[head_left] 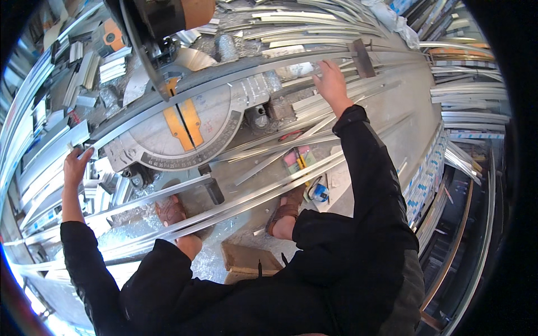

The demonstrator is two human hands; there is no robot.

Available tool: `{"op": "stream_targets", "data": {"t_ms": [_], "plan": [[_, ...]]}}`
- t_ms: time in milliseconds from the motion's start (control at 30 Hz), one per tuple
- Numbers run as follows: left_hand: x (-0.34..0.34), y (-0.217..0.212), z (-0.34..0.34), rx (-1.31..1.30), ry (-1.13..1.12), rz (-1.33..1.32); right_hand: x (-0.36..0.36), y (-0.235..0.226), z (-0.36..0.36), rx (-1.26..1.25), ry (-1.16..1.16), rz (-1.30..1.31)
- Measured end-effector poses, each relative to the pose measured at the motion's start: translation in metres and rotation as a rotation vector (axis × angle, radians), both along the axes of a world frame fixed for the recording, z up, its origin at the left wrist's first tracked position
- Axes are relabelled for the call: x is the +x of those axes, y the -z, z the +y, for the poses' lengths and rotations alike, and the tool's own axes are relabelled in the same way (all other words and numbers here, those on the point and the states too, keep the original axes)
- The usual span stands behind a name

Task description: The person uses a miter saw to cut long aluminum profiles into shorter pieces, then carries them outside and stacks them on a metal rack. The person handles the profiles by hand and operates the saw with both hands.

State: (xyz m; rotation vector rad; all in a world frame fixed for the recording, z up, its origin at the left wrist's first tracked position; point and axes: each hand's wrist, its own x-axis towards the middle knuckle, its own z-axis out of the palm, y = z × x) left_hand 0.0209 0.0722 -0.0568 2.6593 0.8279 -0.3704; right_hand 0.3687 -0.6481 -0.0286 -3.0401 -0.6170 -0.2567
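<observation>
A long silver metal profile [216, 80] lies across the miter saw's round table [218, 120], along its fence. At the profile's left end my left hand [75, 166] holds it, with thumb and fingers around the tip. Far to the right, my right hand [332, 84] grips the same profile, its fingertips over the edge. The saw blade [140, 53] hangs between my hands, low over the yellow slotted insert [184, 124]. Its dark saw head [162, 17] fills the top of the view.
Long metal strips [263, 187] run across in front of my legs. Offcuts [84, 75] pile up at the left. A blue tape measure [319, 192] lies by my right foot. A dark block [363, 59] stands beyond my right hand. Racked profiles [471, 95] line the right side.
</observation>
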Motion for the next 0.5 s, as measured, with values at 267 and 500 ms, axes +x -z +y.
{"op": "stream_targets", "data": {"t_ms": [267, 500], "plan": [[0.021, 0.006, -0.036, -0.035, -0.005, -0.114, -0.001, -0.121, -0.075, 0.296, 0.386, -0.06], [0.042, 0.011, -0.064, -0.025, -0.031, -0.051, 0.017, -0.28, 0.162, 0.709, -0.332, -0.215]]}}
